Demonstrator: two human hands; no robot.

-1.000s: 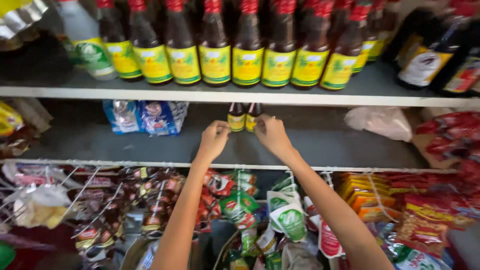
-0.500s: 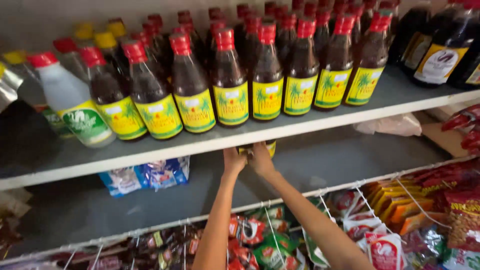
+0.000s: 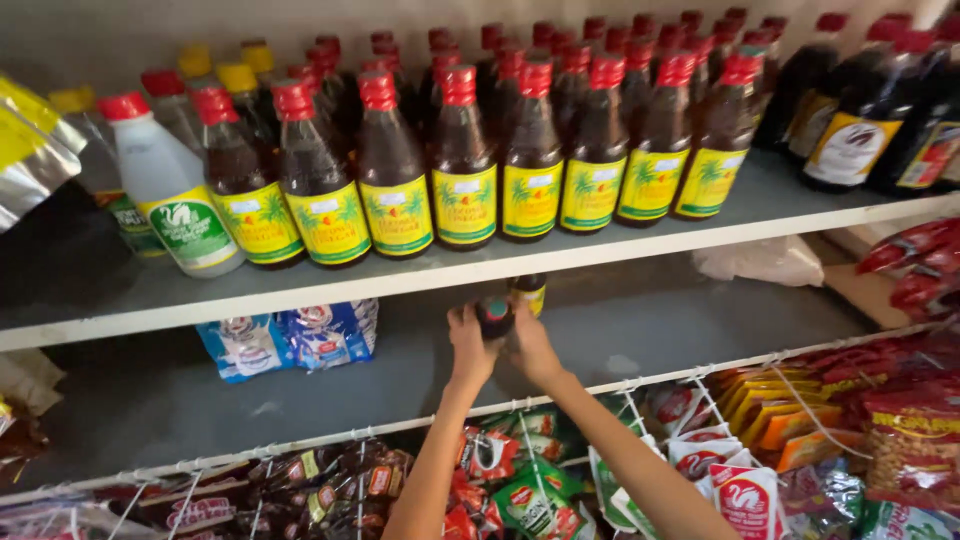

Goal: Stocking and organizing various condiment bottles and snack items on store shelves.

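Note:
Both my hands reach onto the lower grey shelf (image 3: 640, 330). My left hand (image 3: 468, 345) and my right hand (image 3: 533, 345) together clasp a small dark bottle with a red cap (image 3: 495, 315). A second small bottle with a yellow label (image 3: 529, 291) stands just behind it, partly hidden under the upper shelf edge. On the shelf above stands a row of dark brown bottles with red caps and yellow labels (image 3: 465, 160).
A white bottle with a red cap (image 3: 170, 190) stands at the upper shelf's left. Blue-and-white packets (image 3: 290, 335) lie on the lower shelf. A crumpled plastic bag (image 3: 760, 262) lies at the right. Hanging snack and sachet packs (image 3: 760, 450) fill the wire rail below.
The view has tilted up and left. My hands have drawn close together around one small bottle, which now sits nearer the shelf's front, apart from the second bottle.

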